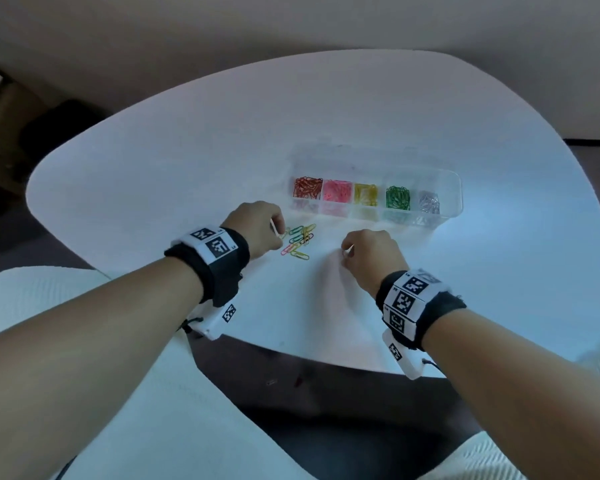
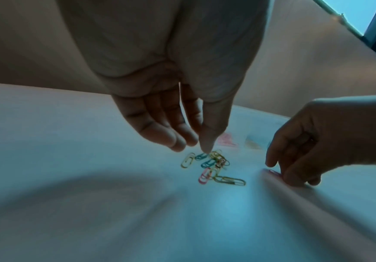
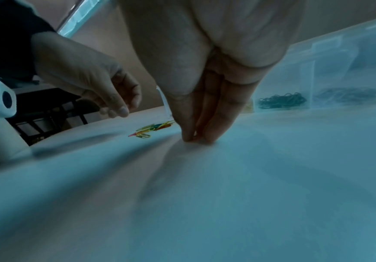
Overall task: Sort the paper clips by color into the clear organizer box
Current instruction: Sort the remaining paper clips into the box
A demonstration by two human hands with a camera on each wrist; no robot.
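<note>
Right hand [image 1: 371,254] is down on the white table [image 1: 187,174], fingertips [image 3: 189,137] bunched together and touching the surface; the left wrist view shows a pink paper clip [image 2: 274,172] lying at those fingertips, though I cannot tell whether it is actually pinched. Left hand [image 1: 253,226] hovers over the loose pile of paper clips [image 1: 298,240], fingers relaxed and slightly parted, thumb tip [image 2: 206,148] just above a green clip, holding nothing. Pile is mixed: yellow, green, pink and orange clips, between the two hands. Clear organizer box [image 1: 452,188] sits beyond the pile, well apart from the hands. Near row of compartments, left to right: red, pink, yellow, green, silver clips. Both wrists carry black bands with printed marker tags.
</note>
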